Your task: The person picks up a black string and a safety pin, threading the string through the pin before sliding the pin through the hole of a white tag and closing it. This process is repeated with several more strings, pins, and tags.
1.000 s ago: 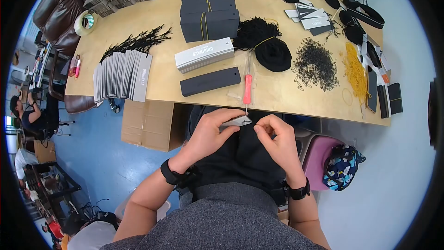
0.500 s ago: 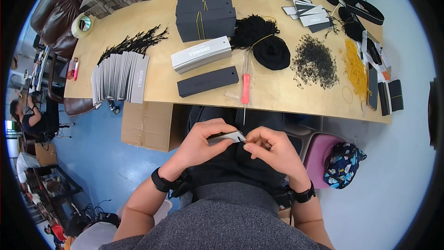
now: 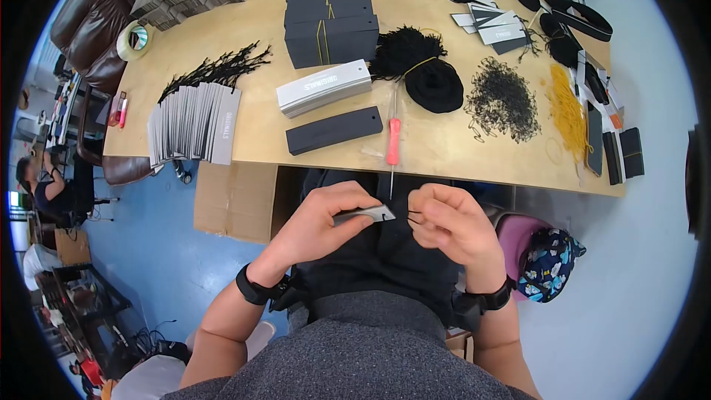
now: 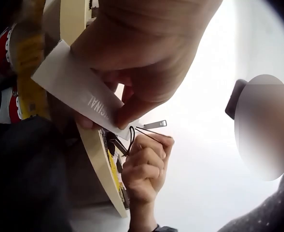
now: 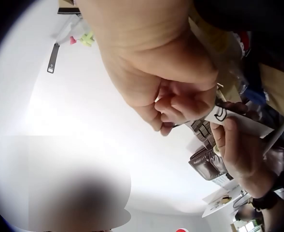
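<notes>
My left hand [image 3: 318, 218] pinches a grey hang tag [image 3: 381, 213] between thumb and fingers, over the lap just off the table's front edge. White lettering shows on the tag [image 4: 76, 87] in the left wrist view. A thin black cord [image 4: 131, 137] loops at the tag's end and runs to my right hand [image 4: 144, 169]. Curled fingers of the right hand [image 3: 453, 221] pinch this cord, a short way right of the tag. In the right wrist view the black loop [image 5: 220, 114] lies against the tag's face by the left thumb.
On the table [image 3: 259, 137] lie a red-handled hook tool [image 3: 393, 142], grey tags [image 3: 324, 87], a dark tag stack [image 3: 333, 131], strung tags [image 3: 191, 124], black cord bundles [image 3: 433, 83], dark pins [image 3: 503, 100] and yellow bands [image 3: 566, 111]. A cardboard box [image 3: 235, 198] stands below.
Both hands came back toward the body, away from the hook tool's tip. My right hand met the tag's end, then drew off to the right with the cord. The left hand keeps its hold.
</notes>
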A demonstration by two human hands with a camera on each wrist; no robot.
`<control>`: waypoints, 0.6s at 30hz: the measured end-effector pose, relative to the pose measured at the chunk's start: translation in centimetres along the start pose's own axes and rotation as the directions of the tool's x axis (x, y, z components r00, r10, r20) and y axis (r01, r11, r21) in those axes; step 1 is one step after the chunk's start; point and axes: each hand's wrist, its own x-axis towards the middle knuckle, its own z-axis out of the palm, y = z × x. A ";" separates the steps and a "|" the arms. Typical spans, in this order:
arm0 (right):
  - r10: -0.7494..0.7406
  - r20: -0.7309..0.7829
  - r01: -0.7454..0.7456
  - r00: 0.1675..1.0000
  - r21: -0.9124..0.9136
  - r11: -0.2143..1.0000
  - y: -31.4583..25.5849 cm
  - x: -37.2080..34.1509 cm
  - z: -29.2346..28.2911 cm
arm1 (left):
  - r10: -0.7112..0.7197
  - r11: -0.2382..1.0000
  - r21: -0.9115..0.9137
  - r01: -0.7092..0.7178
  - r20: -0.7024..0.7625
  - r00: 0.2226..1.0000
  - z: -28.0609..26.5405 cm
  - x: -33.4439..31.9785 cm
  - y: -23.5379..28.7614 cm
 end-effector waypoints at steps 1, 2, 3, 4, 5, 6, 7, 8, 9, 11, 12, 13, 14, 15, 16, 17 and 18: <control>0.043 0.091 -0.057 0.995 0.157 0.986 -0.3 -0.4 -0.1 | -0.010 0.998 -0.062 0.010 0.001 1.000 -0.2 -0.1 -0.3; 0.071 0.185 -0.126 0.980 0.304 0.944 -0.5 -0.7 -0.3 | -0.018 0.992 -0.125 0.019 0.005 1.000 -0.3 -0.2 -0.4; 0.072 0.185 -0.127 0.980 0.305 0.944 -0.6 -0.8 -0.5 | -0.019 0.992 -0.126 0.020 0.005 1.000 -0.5 -0.2 -0.2; 0.179 0.141 -0.194 0.974 0.099 0.976 -0.7 -0.8 -0.8 | -0.166 0.926 -0.340 0.166 0.028 0.986 -0.6 -0.3 0.3; 0.273 0.075 -0.264 0.959 -0.108 0.958 -0.8 -0.7 -0.9 | -0.300 0.794 -0.532 0.296 0.082 0.950 -0.8 -0.3 0.6; 0.272 -0.063 -0.278 0.960 -0.271 0.921 -0.5 -0.6 -0.7 | -0.280 0.786 -0.545 0.291 0.105 0.954 -1.1 -0.3 0.5; 0.271 -0.064 -0.278 0.960 -0.272 0.921 0.3 -0.5 -0.7 | -0.280 0.786 -0.545 0.291 0.106 0.954 -1.1 -0.3 0.5; 0.108 -0.101 -0.142 0.989 -0.453 0.880 1.2 -0.3 -0.7 | -0.282 0.794 -0.532 0.293 0.104 0.954 -1.1 -0.2 0.5; -0.061 -0.104 -0.016 0.993 -0.620 0.785 1.8 -0.1 -0.6 | -0.285 0.802 -0.519 0.296 0.102 0.953 -1.0 -0.1 0.5; -0.123 -0.085 0.039 0.989 -0.645 0.763 1.3 -0.1 0.3 | -0.289 0.807 -0.510 0.297 0.098 0.952 -0.9 -0.1 0.5; -0.165 -0.090 0.055 0.982 -0.700 0.712 0.8 0.0 0.8 | -0.292 0.812 -0.501 0.299 0.093 0.952 -0.9 -0.1 0.5; -0.206 -0.092 0.068 0.974 -0.752 0.656 0.6 0.1 1.1 | -0.292 0.812 -0.501 0.299 0.095 0.952 -0.8 -0.1 0.4; -0.206 -0.092 0.068 0.974 -0.752 0.656 0.8 0.3 1.4 | -0.297 0.817 -0.491 0.303 0.091 0.950 -0.7 -0.1 0.4; -0.208 -0.092 0.081 0.974 -0.717 0.693 1.1 0.4 1.6 | -0.303 0.822 -0.481 0.306 0.087 0.949 -0.7 -0.1 0.3; -0.210 -0.092 0.093 0.973 -0.679 0.728 1.3 0.5 1.7 | -0.303 0.822 -0.480 0.306 0.087 0.949 -0.7 -0.2 0.3; -0.210 -0.092 0.093 0.973 -0.679 0.728 1.6 0.5 1.5 | -0.293 0.824 -0.482 0.297 0.085 0.952 -0.6 -0.2 0.3; -0.197 -0.078 0.099 0.977 -0.654 0.750 2.1 0.6 1.3 | -0.284 0.827 -0.484 0.287 0.082 0.955 -0.6 -0.2 0.3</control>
